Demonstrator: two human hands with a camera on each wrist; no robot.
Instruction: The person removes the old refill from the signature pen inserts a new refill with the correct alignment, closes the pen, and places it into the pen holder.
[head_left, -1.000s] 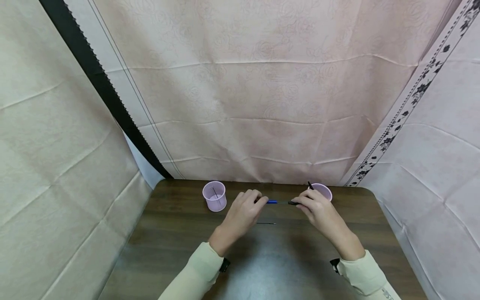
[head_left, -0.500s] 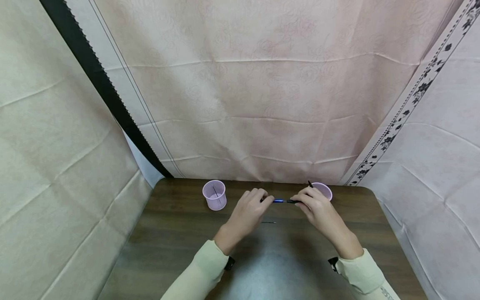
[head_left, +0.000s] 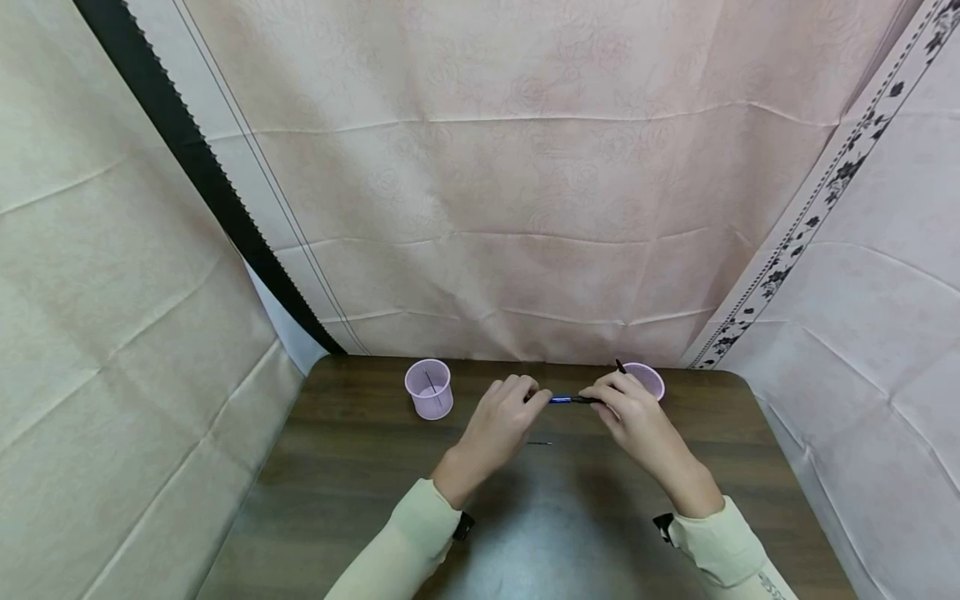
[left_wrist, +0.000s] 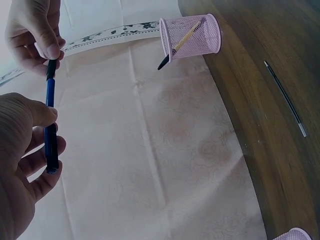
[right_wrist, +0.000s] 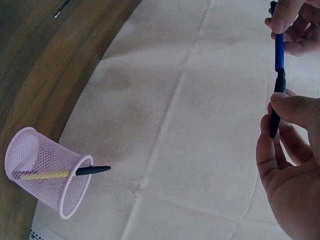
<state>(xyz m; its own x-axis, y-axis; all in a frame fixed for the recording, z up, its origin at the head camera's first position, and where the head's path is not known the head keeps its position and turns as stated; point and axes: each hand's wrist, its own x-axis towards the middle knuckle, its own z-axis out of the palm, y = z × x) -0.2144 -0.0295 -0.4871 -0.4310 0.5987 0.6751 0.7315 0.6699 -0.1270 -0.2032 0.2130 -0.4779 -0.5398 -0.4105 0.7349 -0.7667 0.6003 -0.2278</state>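
My left hand point(head_left: 493, 429) holds the blue barrel of a pen point(left_wrist: 50, 95), fingers curled round it in the left wrist view. Between the thumb and fingers of my right hand point(head_left: 647, 429) is a black tapered grip section point(right_wrist: 280, 84), pinched at the pen's other end. The two parts meet end to end, slightly angled in the right wrist view; whether they are fastened I cannot tell. On the table below lies a dark ink refill point(left_wrist: 285, 98), partly hidden by my left hand in the head view.
A pink mesh cup point(head_left: 428, 403) at the back left has a thin dark stick in it. Behind my right hand, another pink mesh cup point(right_wrist: 45, 160) contains a yellow-and-black pen point(right_wrist: 90, 170). Patterned cloth point(head_left: 510, 208) hangs beyond the wooden table's point(head_left: 360, 500) back edge.
My left hand has moved right and slightly up, bringing the blue barrel against the black grip section. The thin rod visible between them earlier is now covered. The right hand has barely moved.
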